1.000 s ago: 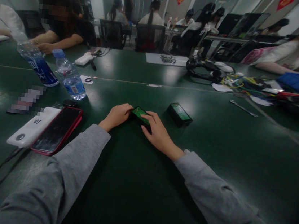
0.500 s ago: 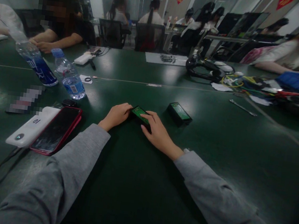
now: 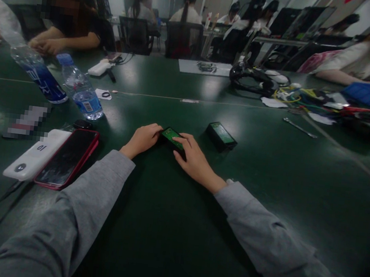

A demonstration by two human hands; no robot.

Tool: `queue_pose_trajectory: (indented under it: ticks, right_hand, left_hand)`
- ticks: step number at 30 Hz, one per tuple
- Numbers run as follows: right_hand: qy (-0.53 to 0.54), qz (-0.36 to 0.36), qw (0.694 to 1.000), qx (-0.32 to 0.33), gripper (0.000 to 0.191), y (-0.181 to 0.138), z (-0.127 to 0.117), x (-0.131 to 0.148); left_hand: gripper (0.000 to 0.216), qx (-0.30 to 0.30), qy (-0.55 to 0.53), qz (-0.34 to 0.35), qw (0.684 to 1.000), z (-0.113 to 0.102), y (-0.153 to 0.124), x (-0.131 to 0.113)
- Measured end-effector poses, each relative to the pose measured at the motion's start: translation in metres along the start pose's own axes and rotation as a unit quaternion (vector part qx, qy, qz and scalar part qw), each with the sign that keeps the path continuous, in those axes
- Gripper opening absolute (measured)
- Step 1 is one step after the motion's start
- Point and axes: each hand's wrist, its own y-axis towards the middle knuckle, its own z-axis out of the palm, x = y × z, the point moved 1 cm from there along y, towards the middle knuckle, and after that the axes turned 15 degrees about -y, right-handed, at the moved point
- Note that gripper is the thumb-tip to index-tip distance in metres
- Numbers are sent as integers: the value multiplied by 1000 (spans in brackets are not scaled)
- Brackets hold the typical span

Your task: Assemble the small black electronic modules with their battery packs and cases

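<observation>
A small black box with a green top face [image 3: 171, 134] sits on the dark green table between my hands. Whether the green face is a screen or a circuit board I cannot tell. My left hand [image 3: 142, 139] is closed on the box's left end, its fingers bent together. On the other end, my right hand [image 3: 196, 160] grips the box with the thumb at the near side and a finger laid across the green top. A second black box with a green top [image 3: 222, 135] lies to the right, apart from both hands.
To the left lie a red-cased phone [image 3: 68, 158], a white power bank [image 3: 36, 154] and two water bottles [image 3: 87, 99]. A wrench [image 3: 299, 128] and tangled cables [image 3: 324, 101] are at the right. Across the table, a person's hands [image 3: 50, 44] rest near the edge.
The whole view has shifted a little, with the table things appearing slightly higher and further left. Both hands keep their hold on the black box, with little visible movement.
</observation>
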Motion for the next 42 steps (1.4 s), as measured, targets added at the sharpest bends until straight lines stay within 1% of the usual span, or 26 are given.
queue_pose_trajectory:
  ticks: [17, 42]
  right_hand:
    - [-1, -2, 1000, 4, 43, 0, -4, 2]
    - [-1, -2, 1000, 3, 44, 0, -2, 1]
  left_hand:
    - [24, 4, 8, -1, 1000, -1, 1, 0]
    - [25, 0, 6, -4, 1000, 1, 2, 0]
